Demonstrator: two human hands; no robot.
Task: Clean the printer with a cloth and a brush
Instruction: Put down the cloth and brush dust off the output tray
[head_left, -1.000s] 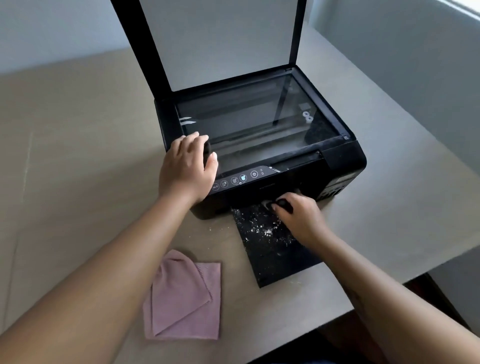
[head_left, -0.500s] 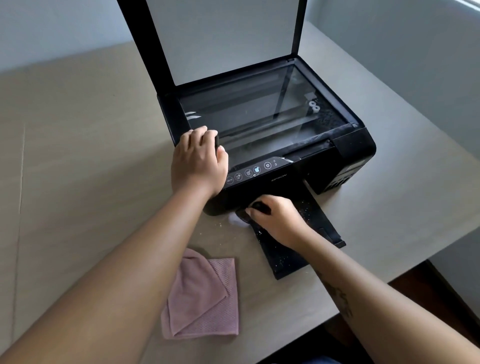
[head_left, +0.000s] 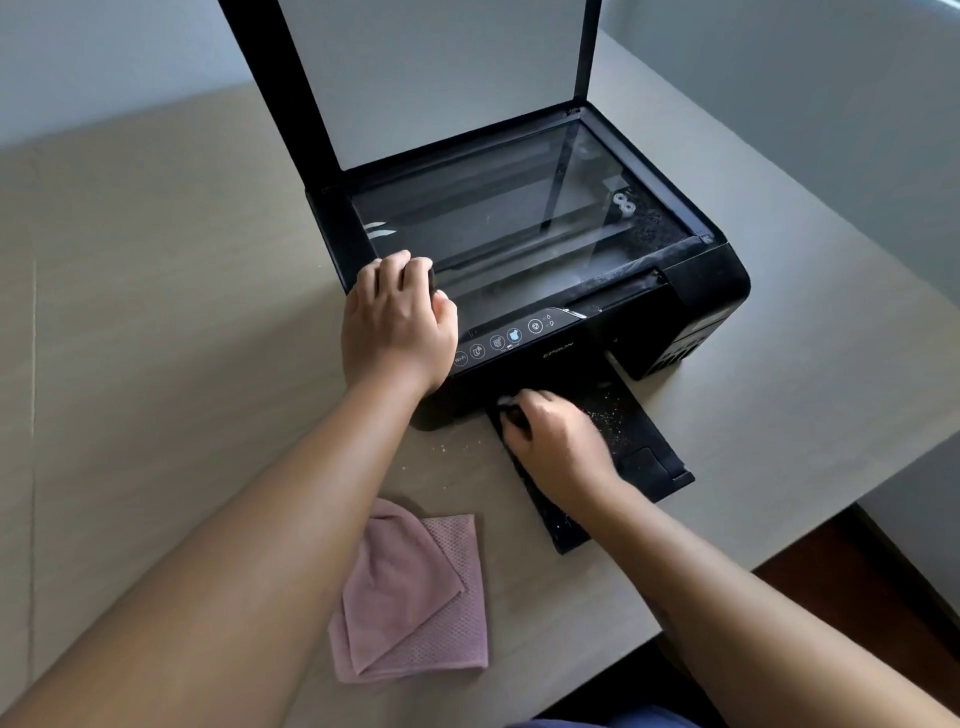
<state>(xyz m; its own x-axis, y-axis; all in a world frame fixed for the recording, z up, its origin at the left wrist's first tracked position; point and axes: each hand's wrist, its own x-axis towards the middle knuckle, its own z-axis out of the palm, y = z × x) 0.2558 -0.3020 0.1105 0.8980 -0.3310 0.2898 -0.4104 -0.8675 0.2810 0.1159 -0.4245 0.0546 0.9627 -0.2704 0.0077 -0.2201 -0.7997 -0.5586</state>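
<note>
The printer (head_left: 519, 291) sits mid-tabletop (head_left: 156, 312), lid up. The left hand (head_left: 395, 325) braces its near-left corner, curled over the rigid edge. The right hand (head_left: 558, 444) grips a small brush (head_left: 511, 413) on the crumb-flecked output tray (head_left: 639, 441), which looks thin and flexible. The soft cloth (head_left: 410, 592) lies folded nearby.

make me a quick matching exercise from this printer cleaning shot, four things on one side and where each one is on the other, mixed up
Things:
1. left hand
2. right hand
3. pink cloth
4. scanner lid

Places or states:
a. folded on the table
b. raised upright
c. on the printer's front left corner
d. on the speckled output tray, holding a brush

Pairs: 1-c, 2-d, 3-a, 4-b
</note>
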